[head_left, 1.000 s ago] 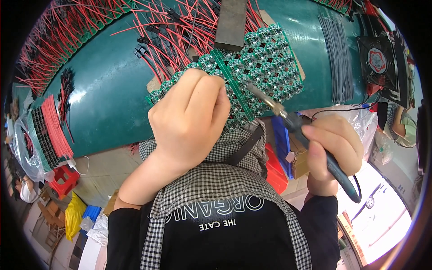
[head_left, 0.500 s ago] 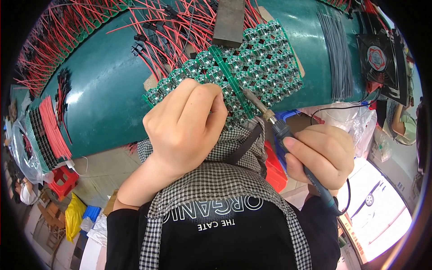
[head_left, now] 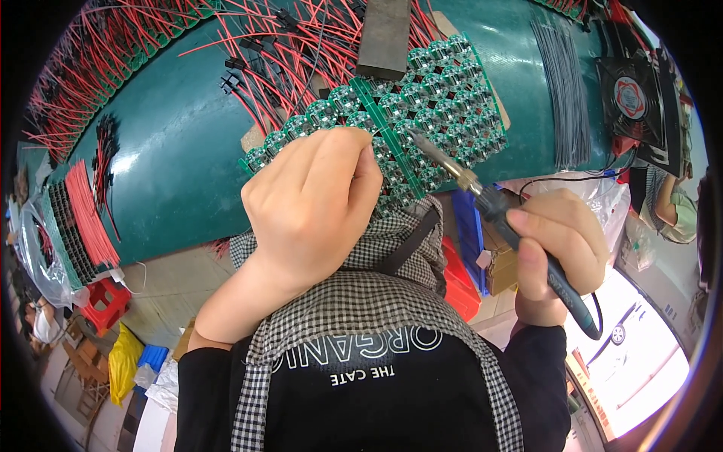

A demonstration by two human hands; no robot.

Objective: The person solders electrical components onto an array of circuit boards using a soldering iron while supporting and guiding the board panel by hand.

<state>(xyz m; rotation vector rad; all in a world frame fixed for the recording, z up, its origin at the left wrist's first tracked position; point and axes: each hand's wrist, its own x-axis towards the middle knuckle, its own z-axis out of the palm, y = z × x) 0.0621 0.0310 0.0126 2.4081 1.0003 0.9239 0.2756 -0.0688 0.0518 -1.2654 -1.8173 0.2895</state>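
Note:
A panel of small round green circuit boards lies on the green table in front of me. My right hand grips a soldering iron by its dark handle, its metal tip pointing up and left over the boards. Over the panel's near left part, my left hand is closed, thumb and forefinger pressed together. Whatever those fingers hold is hidden behind the hand. A dark rectangular block rests on the panel's far edge. Red and black wires with black connectors spread out behind the boards.
At the right stand grey wires in a bundle and a black fan. Red wires lie on the left of the green table. More wired boards line the far left edge. Below are red stools.
My right hand has moved right and slightly up with the soldering iron, whose tip has shifted up a little. The left hand has barely moved.

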